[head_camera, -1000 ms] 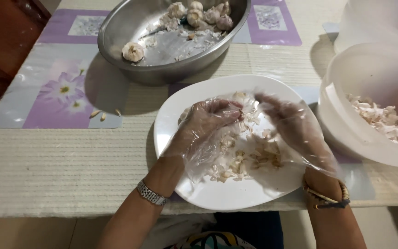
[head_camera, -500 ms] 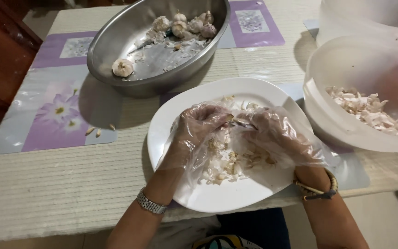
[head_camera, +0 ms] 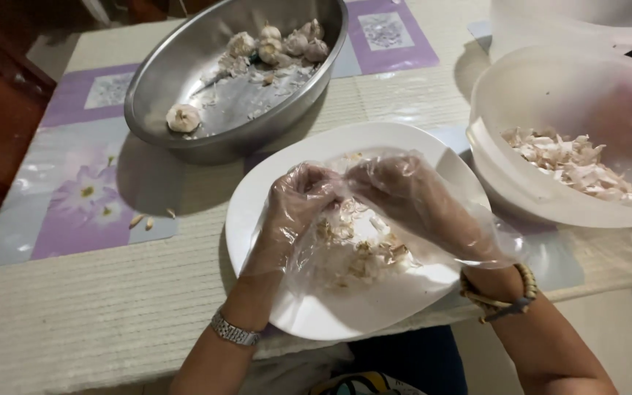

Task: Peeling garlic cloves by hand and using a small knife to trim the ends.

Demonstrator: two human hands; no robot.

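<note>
Garlic piece pinched between fingertips of left hand (head_camera: 298, 201) and right hand (head_camera: 404, 194), both gloved, above white plate (head_camera: 257, 219); piece itself barely seen. Peeling judged underway. Skins (head_camera: 356, 260) heaped just below grip. Next: firm pinch, skin pulled away.

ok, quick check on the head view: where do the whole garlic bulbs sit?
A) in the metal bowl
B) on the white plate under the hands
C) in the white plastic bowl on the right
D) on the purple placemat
A: the whole garlic bulbs lie in the metal bowl, while the white plate and the white plastic bowl hold only papery skins and scraps.
</note>
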